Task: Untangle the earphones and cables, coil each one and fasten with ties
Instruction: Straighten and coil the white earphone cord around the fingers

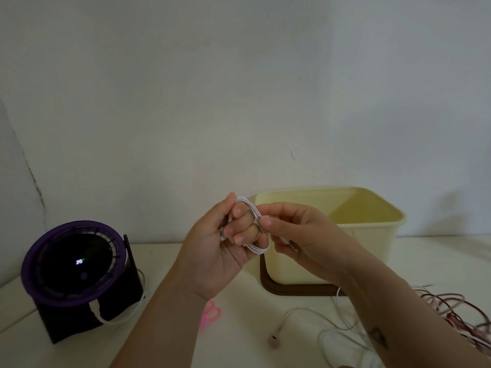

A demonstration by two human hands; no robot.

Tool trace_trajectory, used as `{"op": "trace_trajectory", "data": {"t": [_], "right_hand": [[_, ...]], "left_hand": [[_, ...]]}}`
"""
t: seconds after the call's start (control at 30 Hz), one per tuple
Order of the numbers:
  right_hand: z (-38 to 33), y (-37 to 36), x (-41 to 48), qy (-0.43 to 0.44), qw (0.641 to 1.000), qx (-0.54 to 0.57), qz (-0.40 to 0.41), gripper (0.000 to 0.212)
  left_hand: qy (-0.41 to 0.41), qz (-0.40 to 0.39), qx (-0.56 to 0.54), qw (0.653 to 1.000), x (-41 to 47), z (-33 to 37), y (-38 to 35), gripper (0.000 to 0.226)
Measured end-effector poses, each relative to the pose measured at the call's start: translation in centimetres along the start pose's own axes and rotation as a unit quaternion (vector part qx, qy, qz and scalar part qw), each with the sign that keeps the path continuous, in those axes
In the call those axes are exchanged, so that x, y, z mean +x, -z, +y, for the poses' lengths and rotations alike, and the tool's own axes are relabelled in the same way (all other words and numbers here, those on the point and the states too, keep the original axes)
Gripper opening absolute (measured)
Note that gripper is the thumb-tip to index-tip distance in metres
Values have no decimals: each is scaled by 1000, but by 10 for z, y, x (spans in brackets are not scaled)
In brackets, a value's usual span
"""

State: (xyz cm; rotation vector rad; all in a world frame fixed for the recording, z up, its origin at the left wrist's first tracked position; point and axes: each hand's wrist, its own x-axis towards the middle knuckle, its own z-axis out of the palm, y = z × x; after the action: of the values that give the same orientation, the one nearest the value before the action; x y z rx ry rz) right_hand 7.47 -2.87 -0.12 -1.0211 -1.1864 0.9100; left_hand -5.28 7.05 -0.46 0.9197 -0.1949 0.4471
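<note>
Head view: the left hand (212, 251) holds the white cable coil (259, 249) looped round its curled fingers (240, 238). The right hand (300, 235) pinches the plug end (292, 244) just beside them. Slackening either grip to reach the pink tie (211, 313) below could let the loops spring apart.

yellow bin (372, 229) blocks right rear, fan (77, 264) left, bare tabletop (239, 338) between

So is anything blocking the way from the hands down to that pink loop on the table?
Nothing visible blocks it. The pink loop lies on the table below the left hand, partly hidden by that forearm. Both hands are occupied: the left holds the white coil, and the right hand pinches it.
</note>
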Motion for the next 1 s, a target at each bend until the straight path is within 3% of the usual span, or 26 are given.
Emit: {"op": "trace_trajectory", "data": {"t": [0.2, 0.33, 0.5, 0.7, 1.0], "right_hand": [[2, 7, 1, -24, 1000, 3, -4, 7], [-1, 8, -2, 7, 994, -104, 17, 14], [-13, 8, -8, 33, 967, -251, 3, 4], [-20, 9, -12, 7, 956, -292, -34, 20], [-39, 8, -21, 93, 933, -342, 54, 10]], "left_hand": [[-8, 81, 74, 994, -2, -1, -13, 35], [-14, 101, 196, 975, -3, -3, -15, 41], [-10, 86, 286, 954, -5, -2, -14, 34], [5, 69, 336, 939, -7, -3, -15, 34], [-5, 48, 478, 877, -10, 4, -11, 34]]}}
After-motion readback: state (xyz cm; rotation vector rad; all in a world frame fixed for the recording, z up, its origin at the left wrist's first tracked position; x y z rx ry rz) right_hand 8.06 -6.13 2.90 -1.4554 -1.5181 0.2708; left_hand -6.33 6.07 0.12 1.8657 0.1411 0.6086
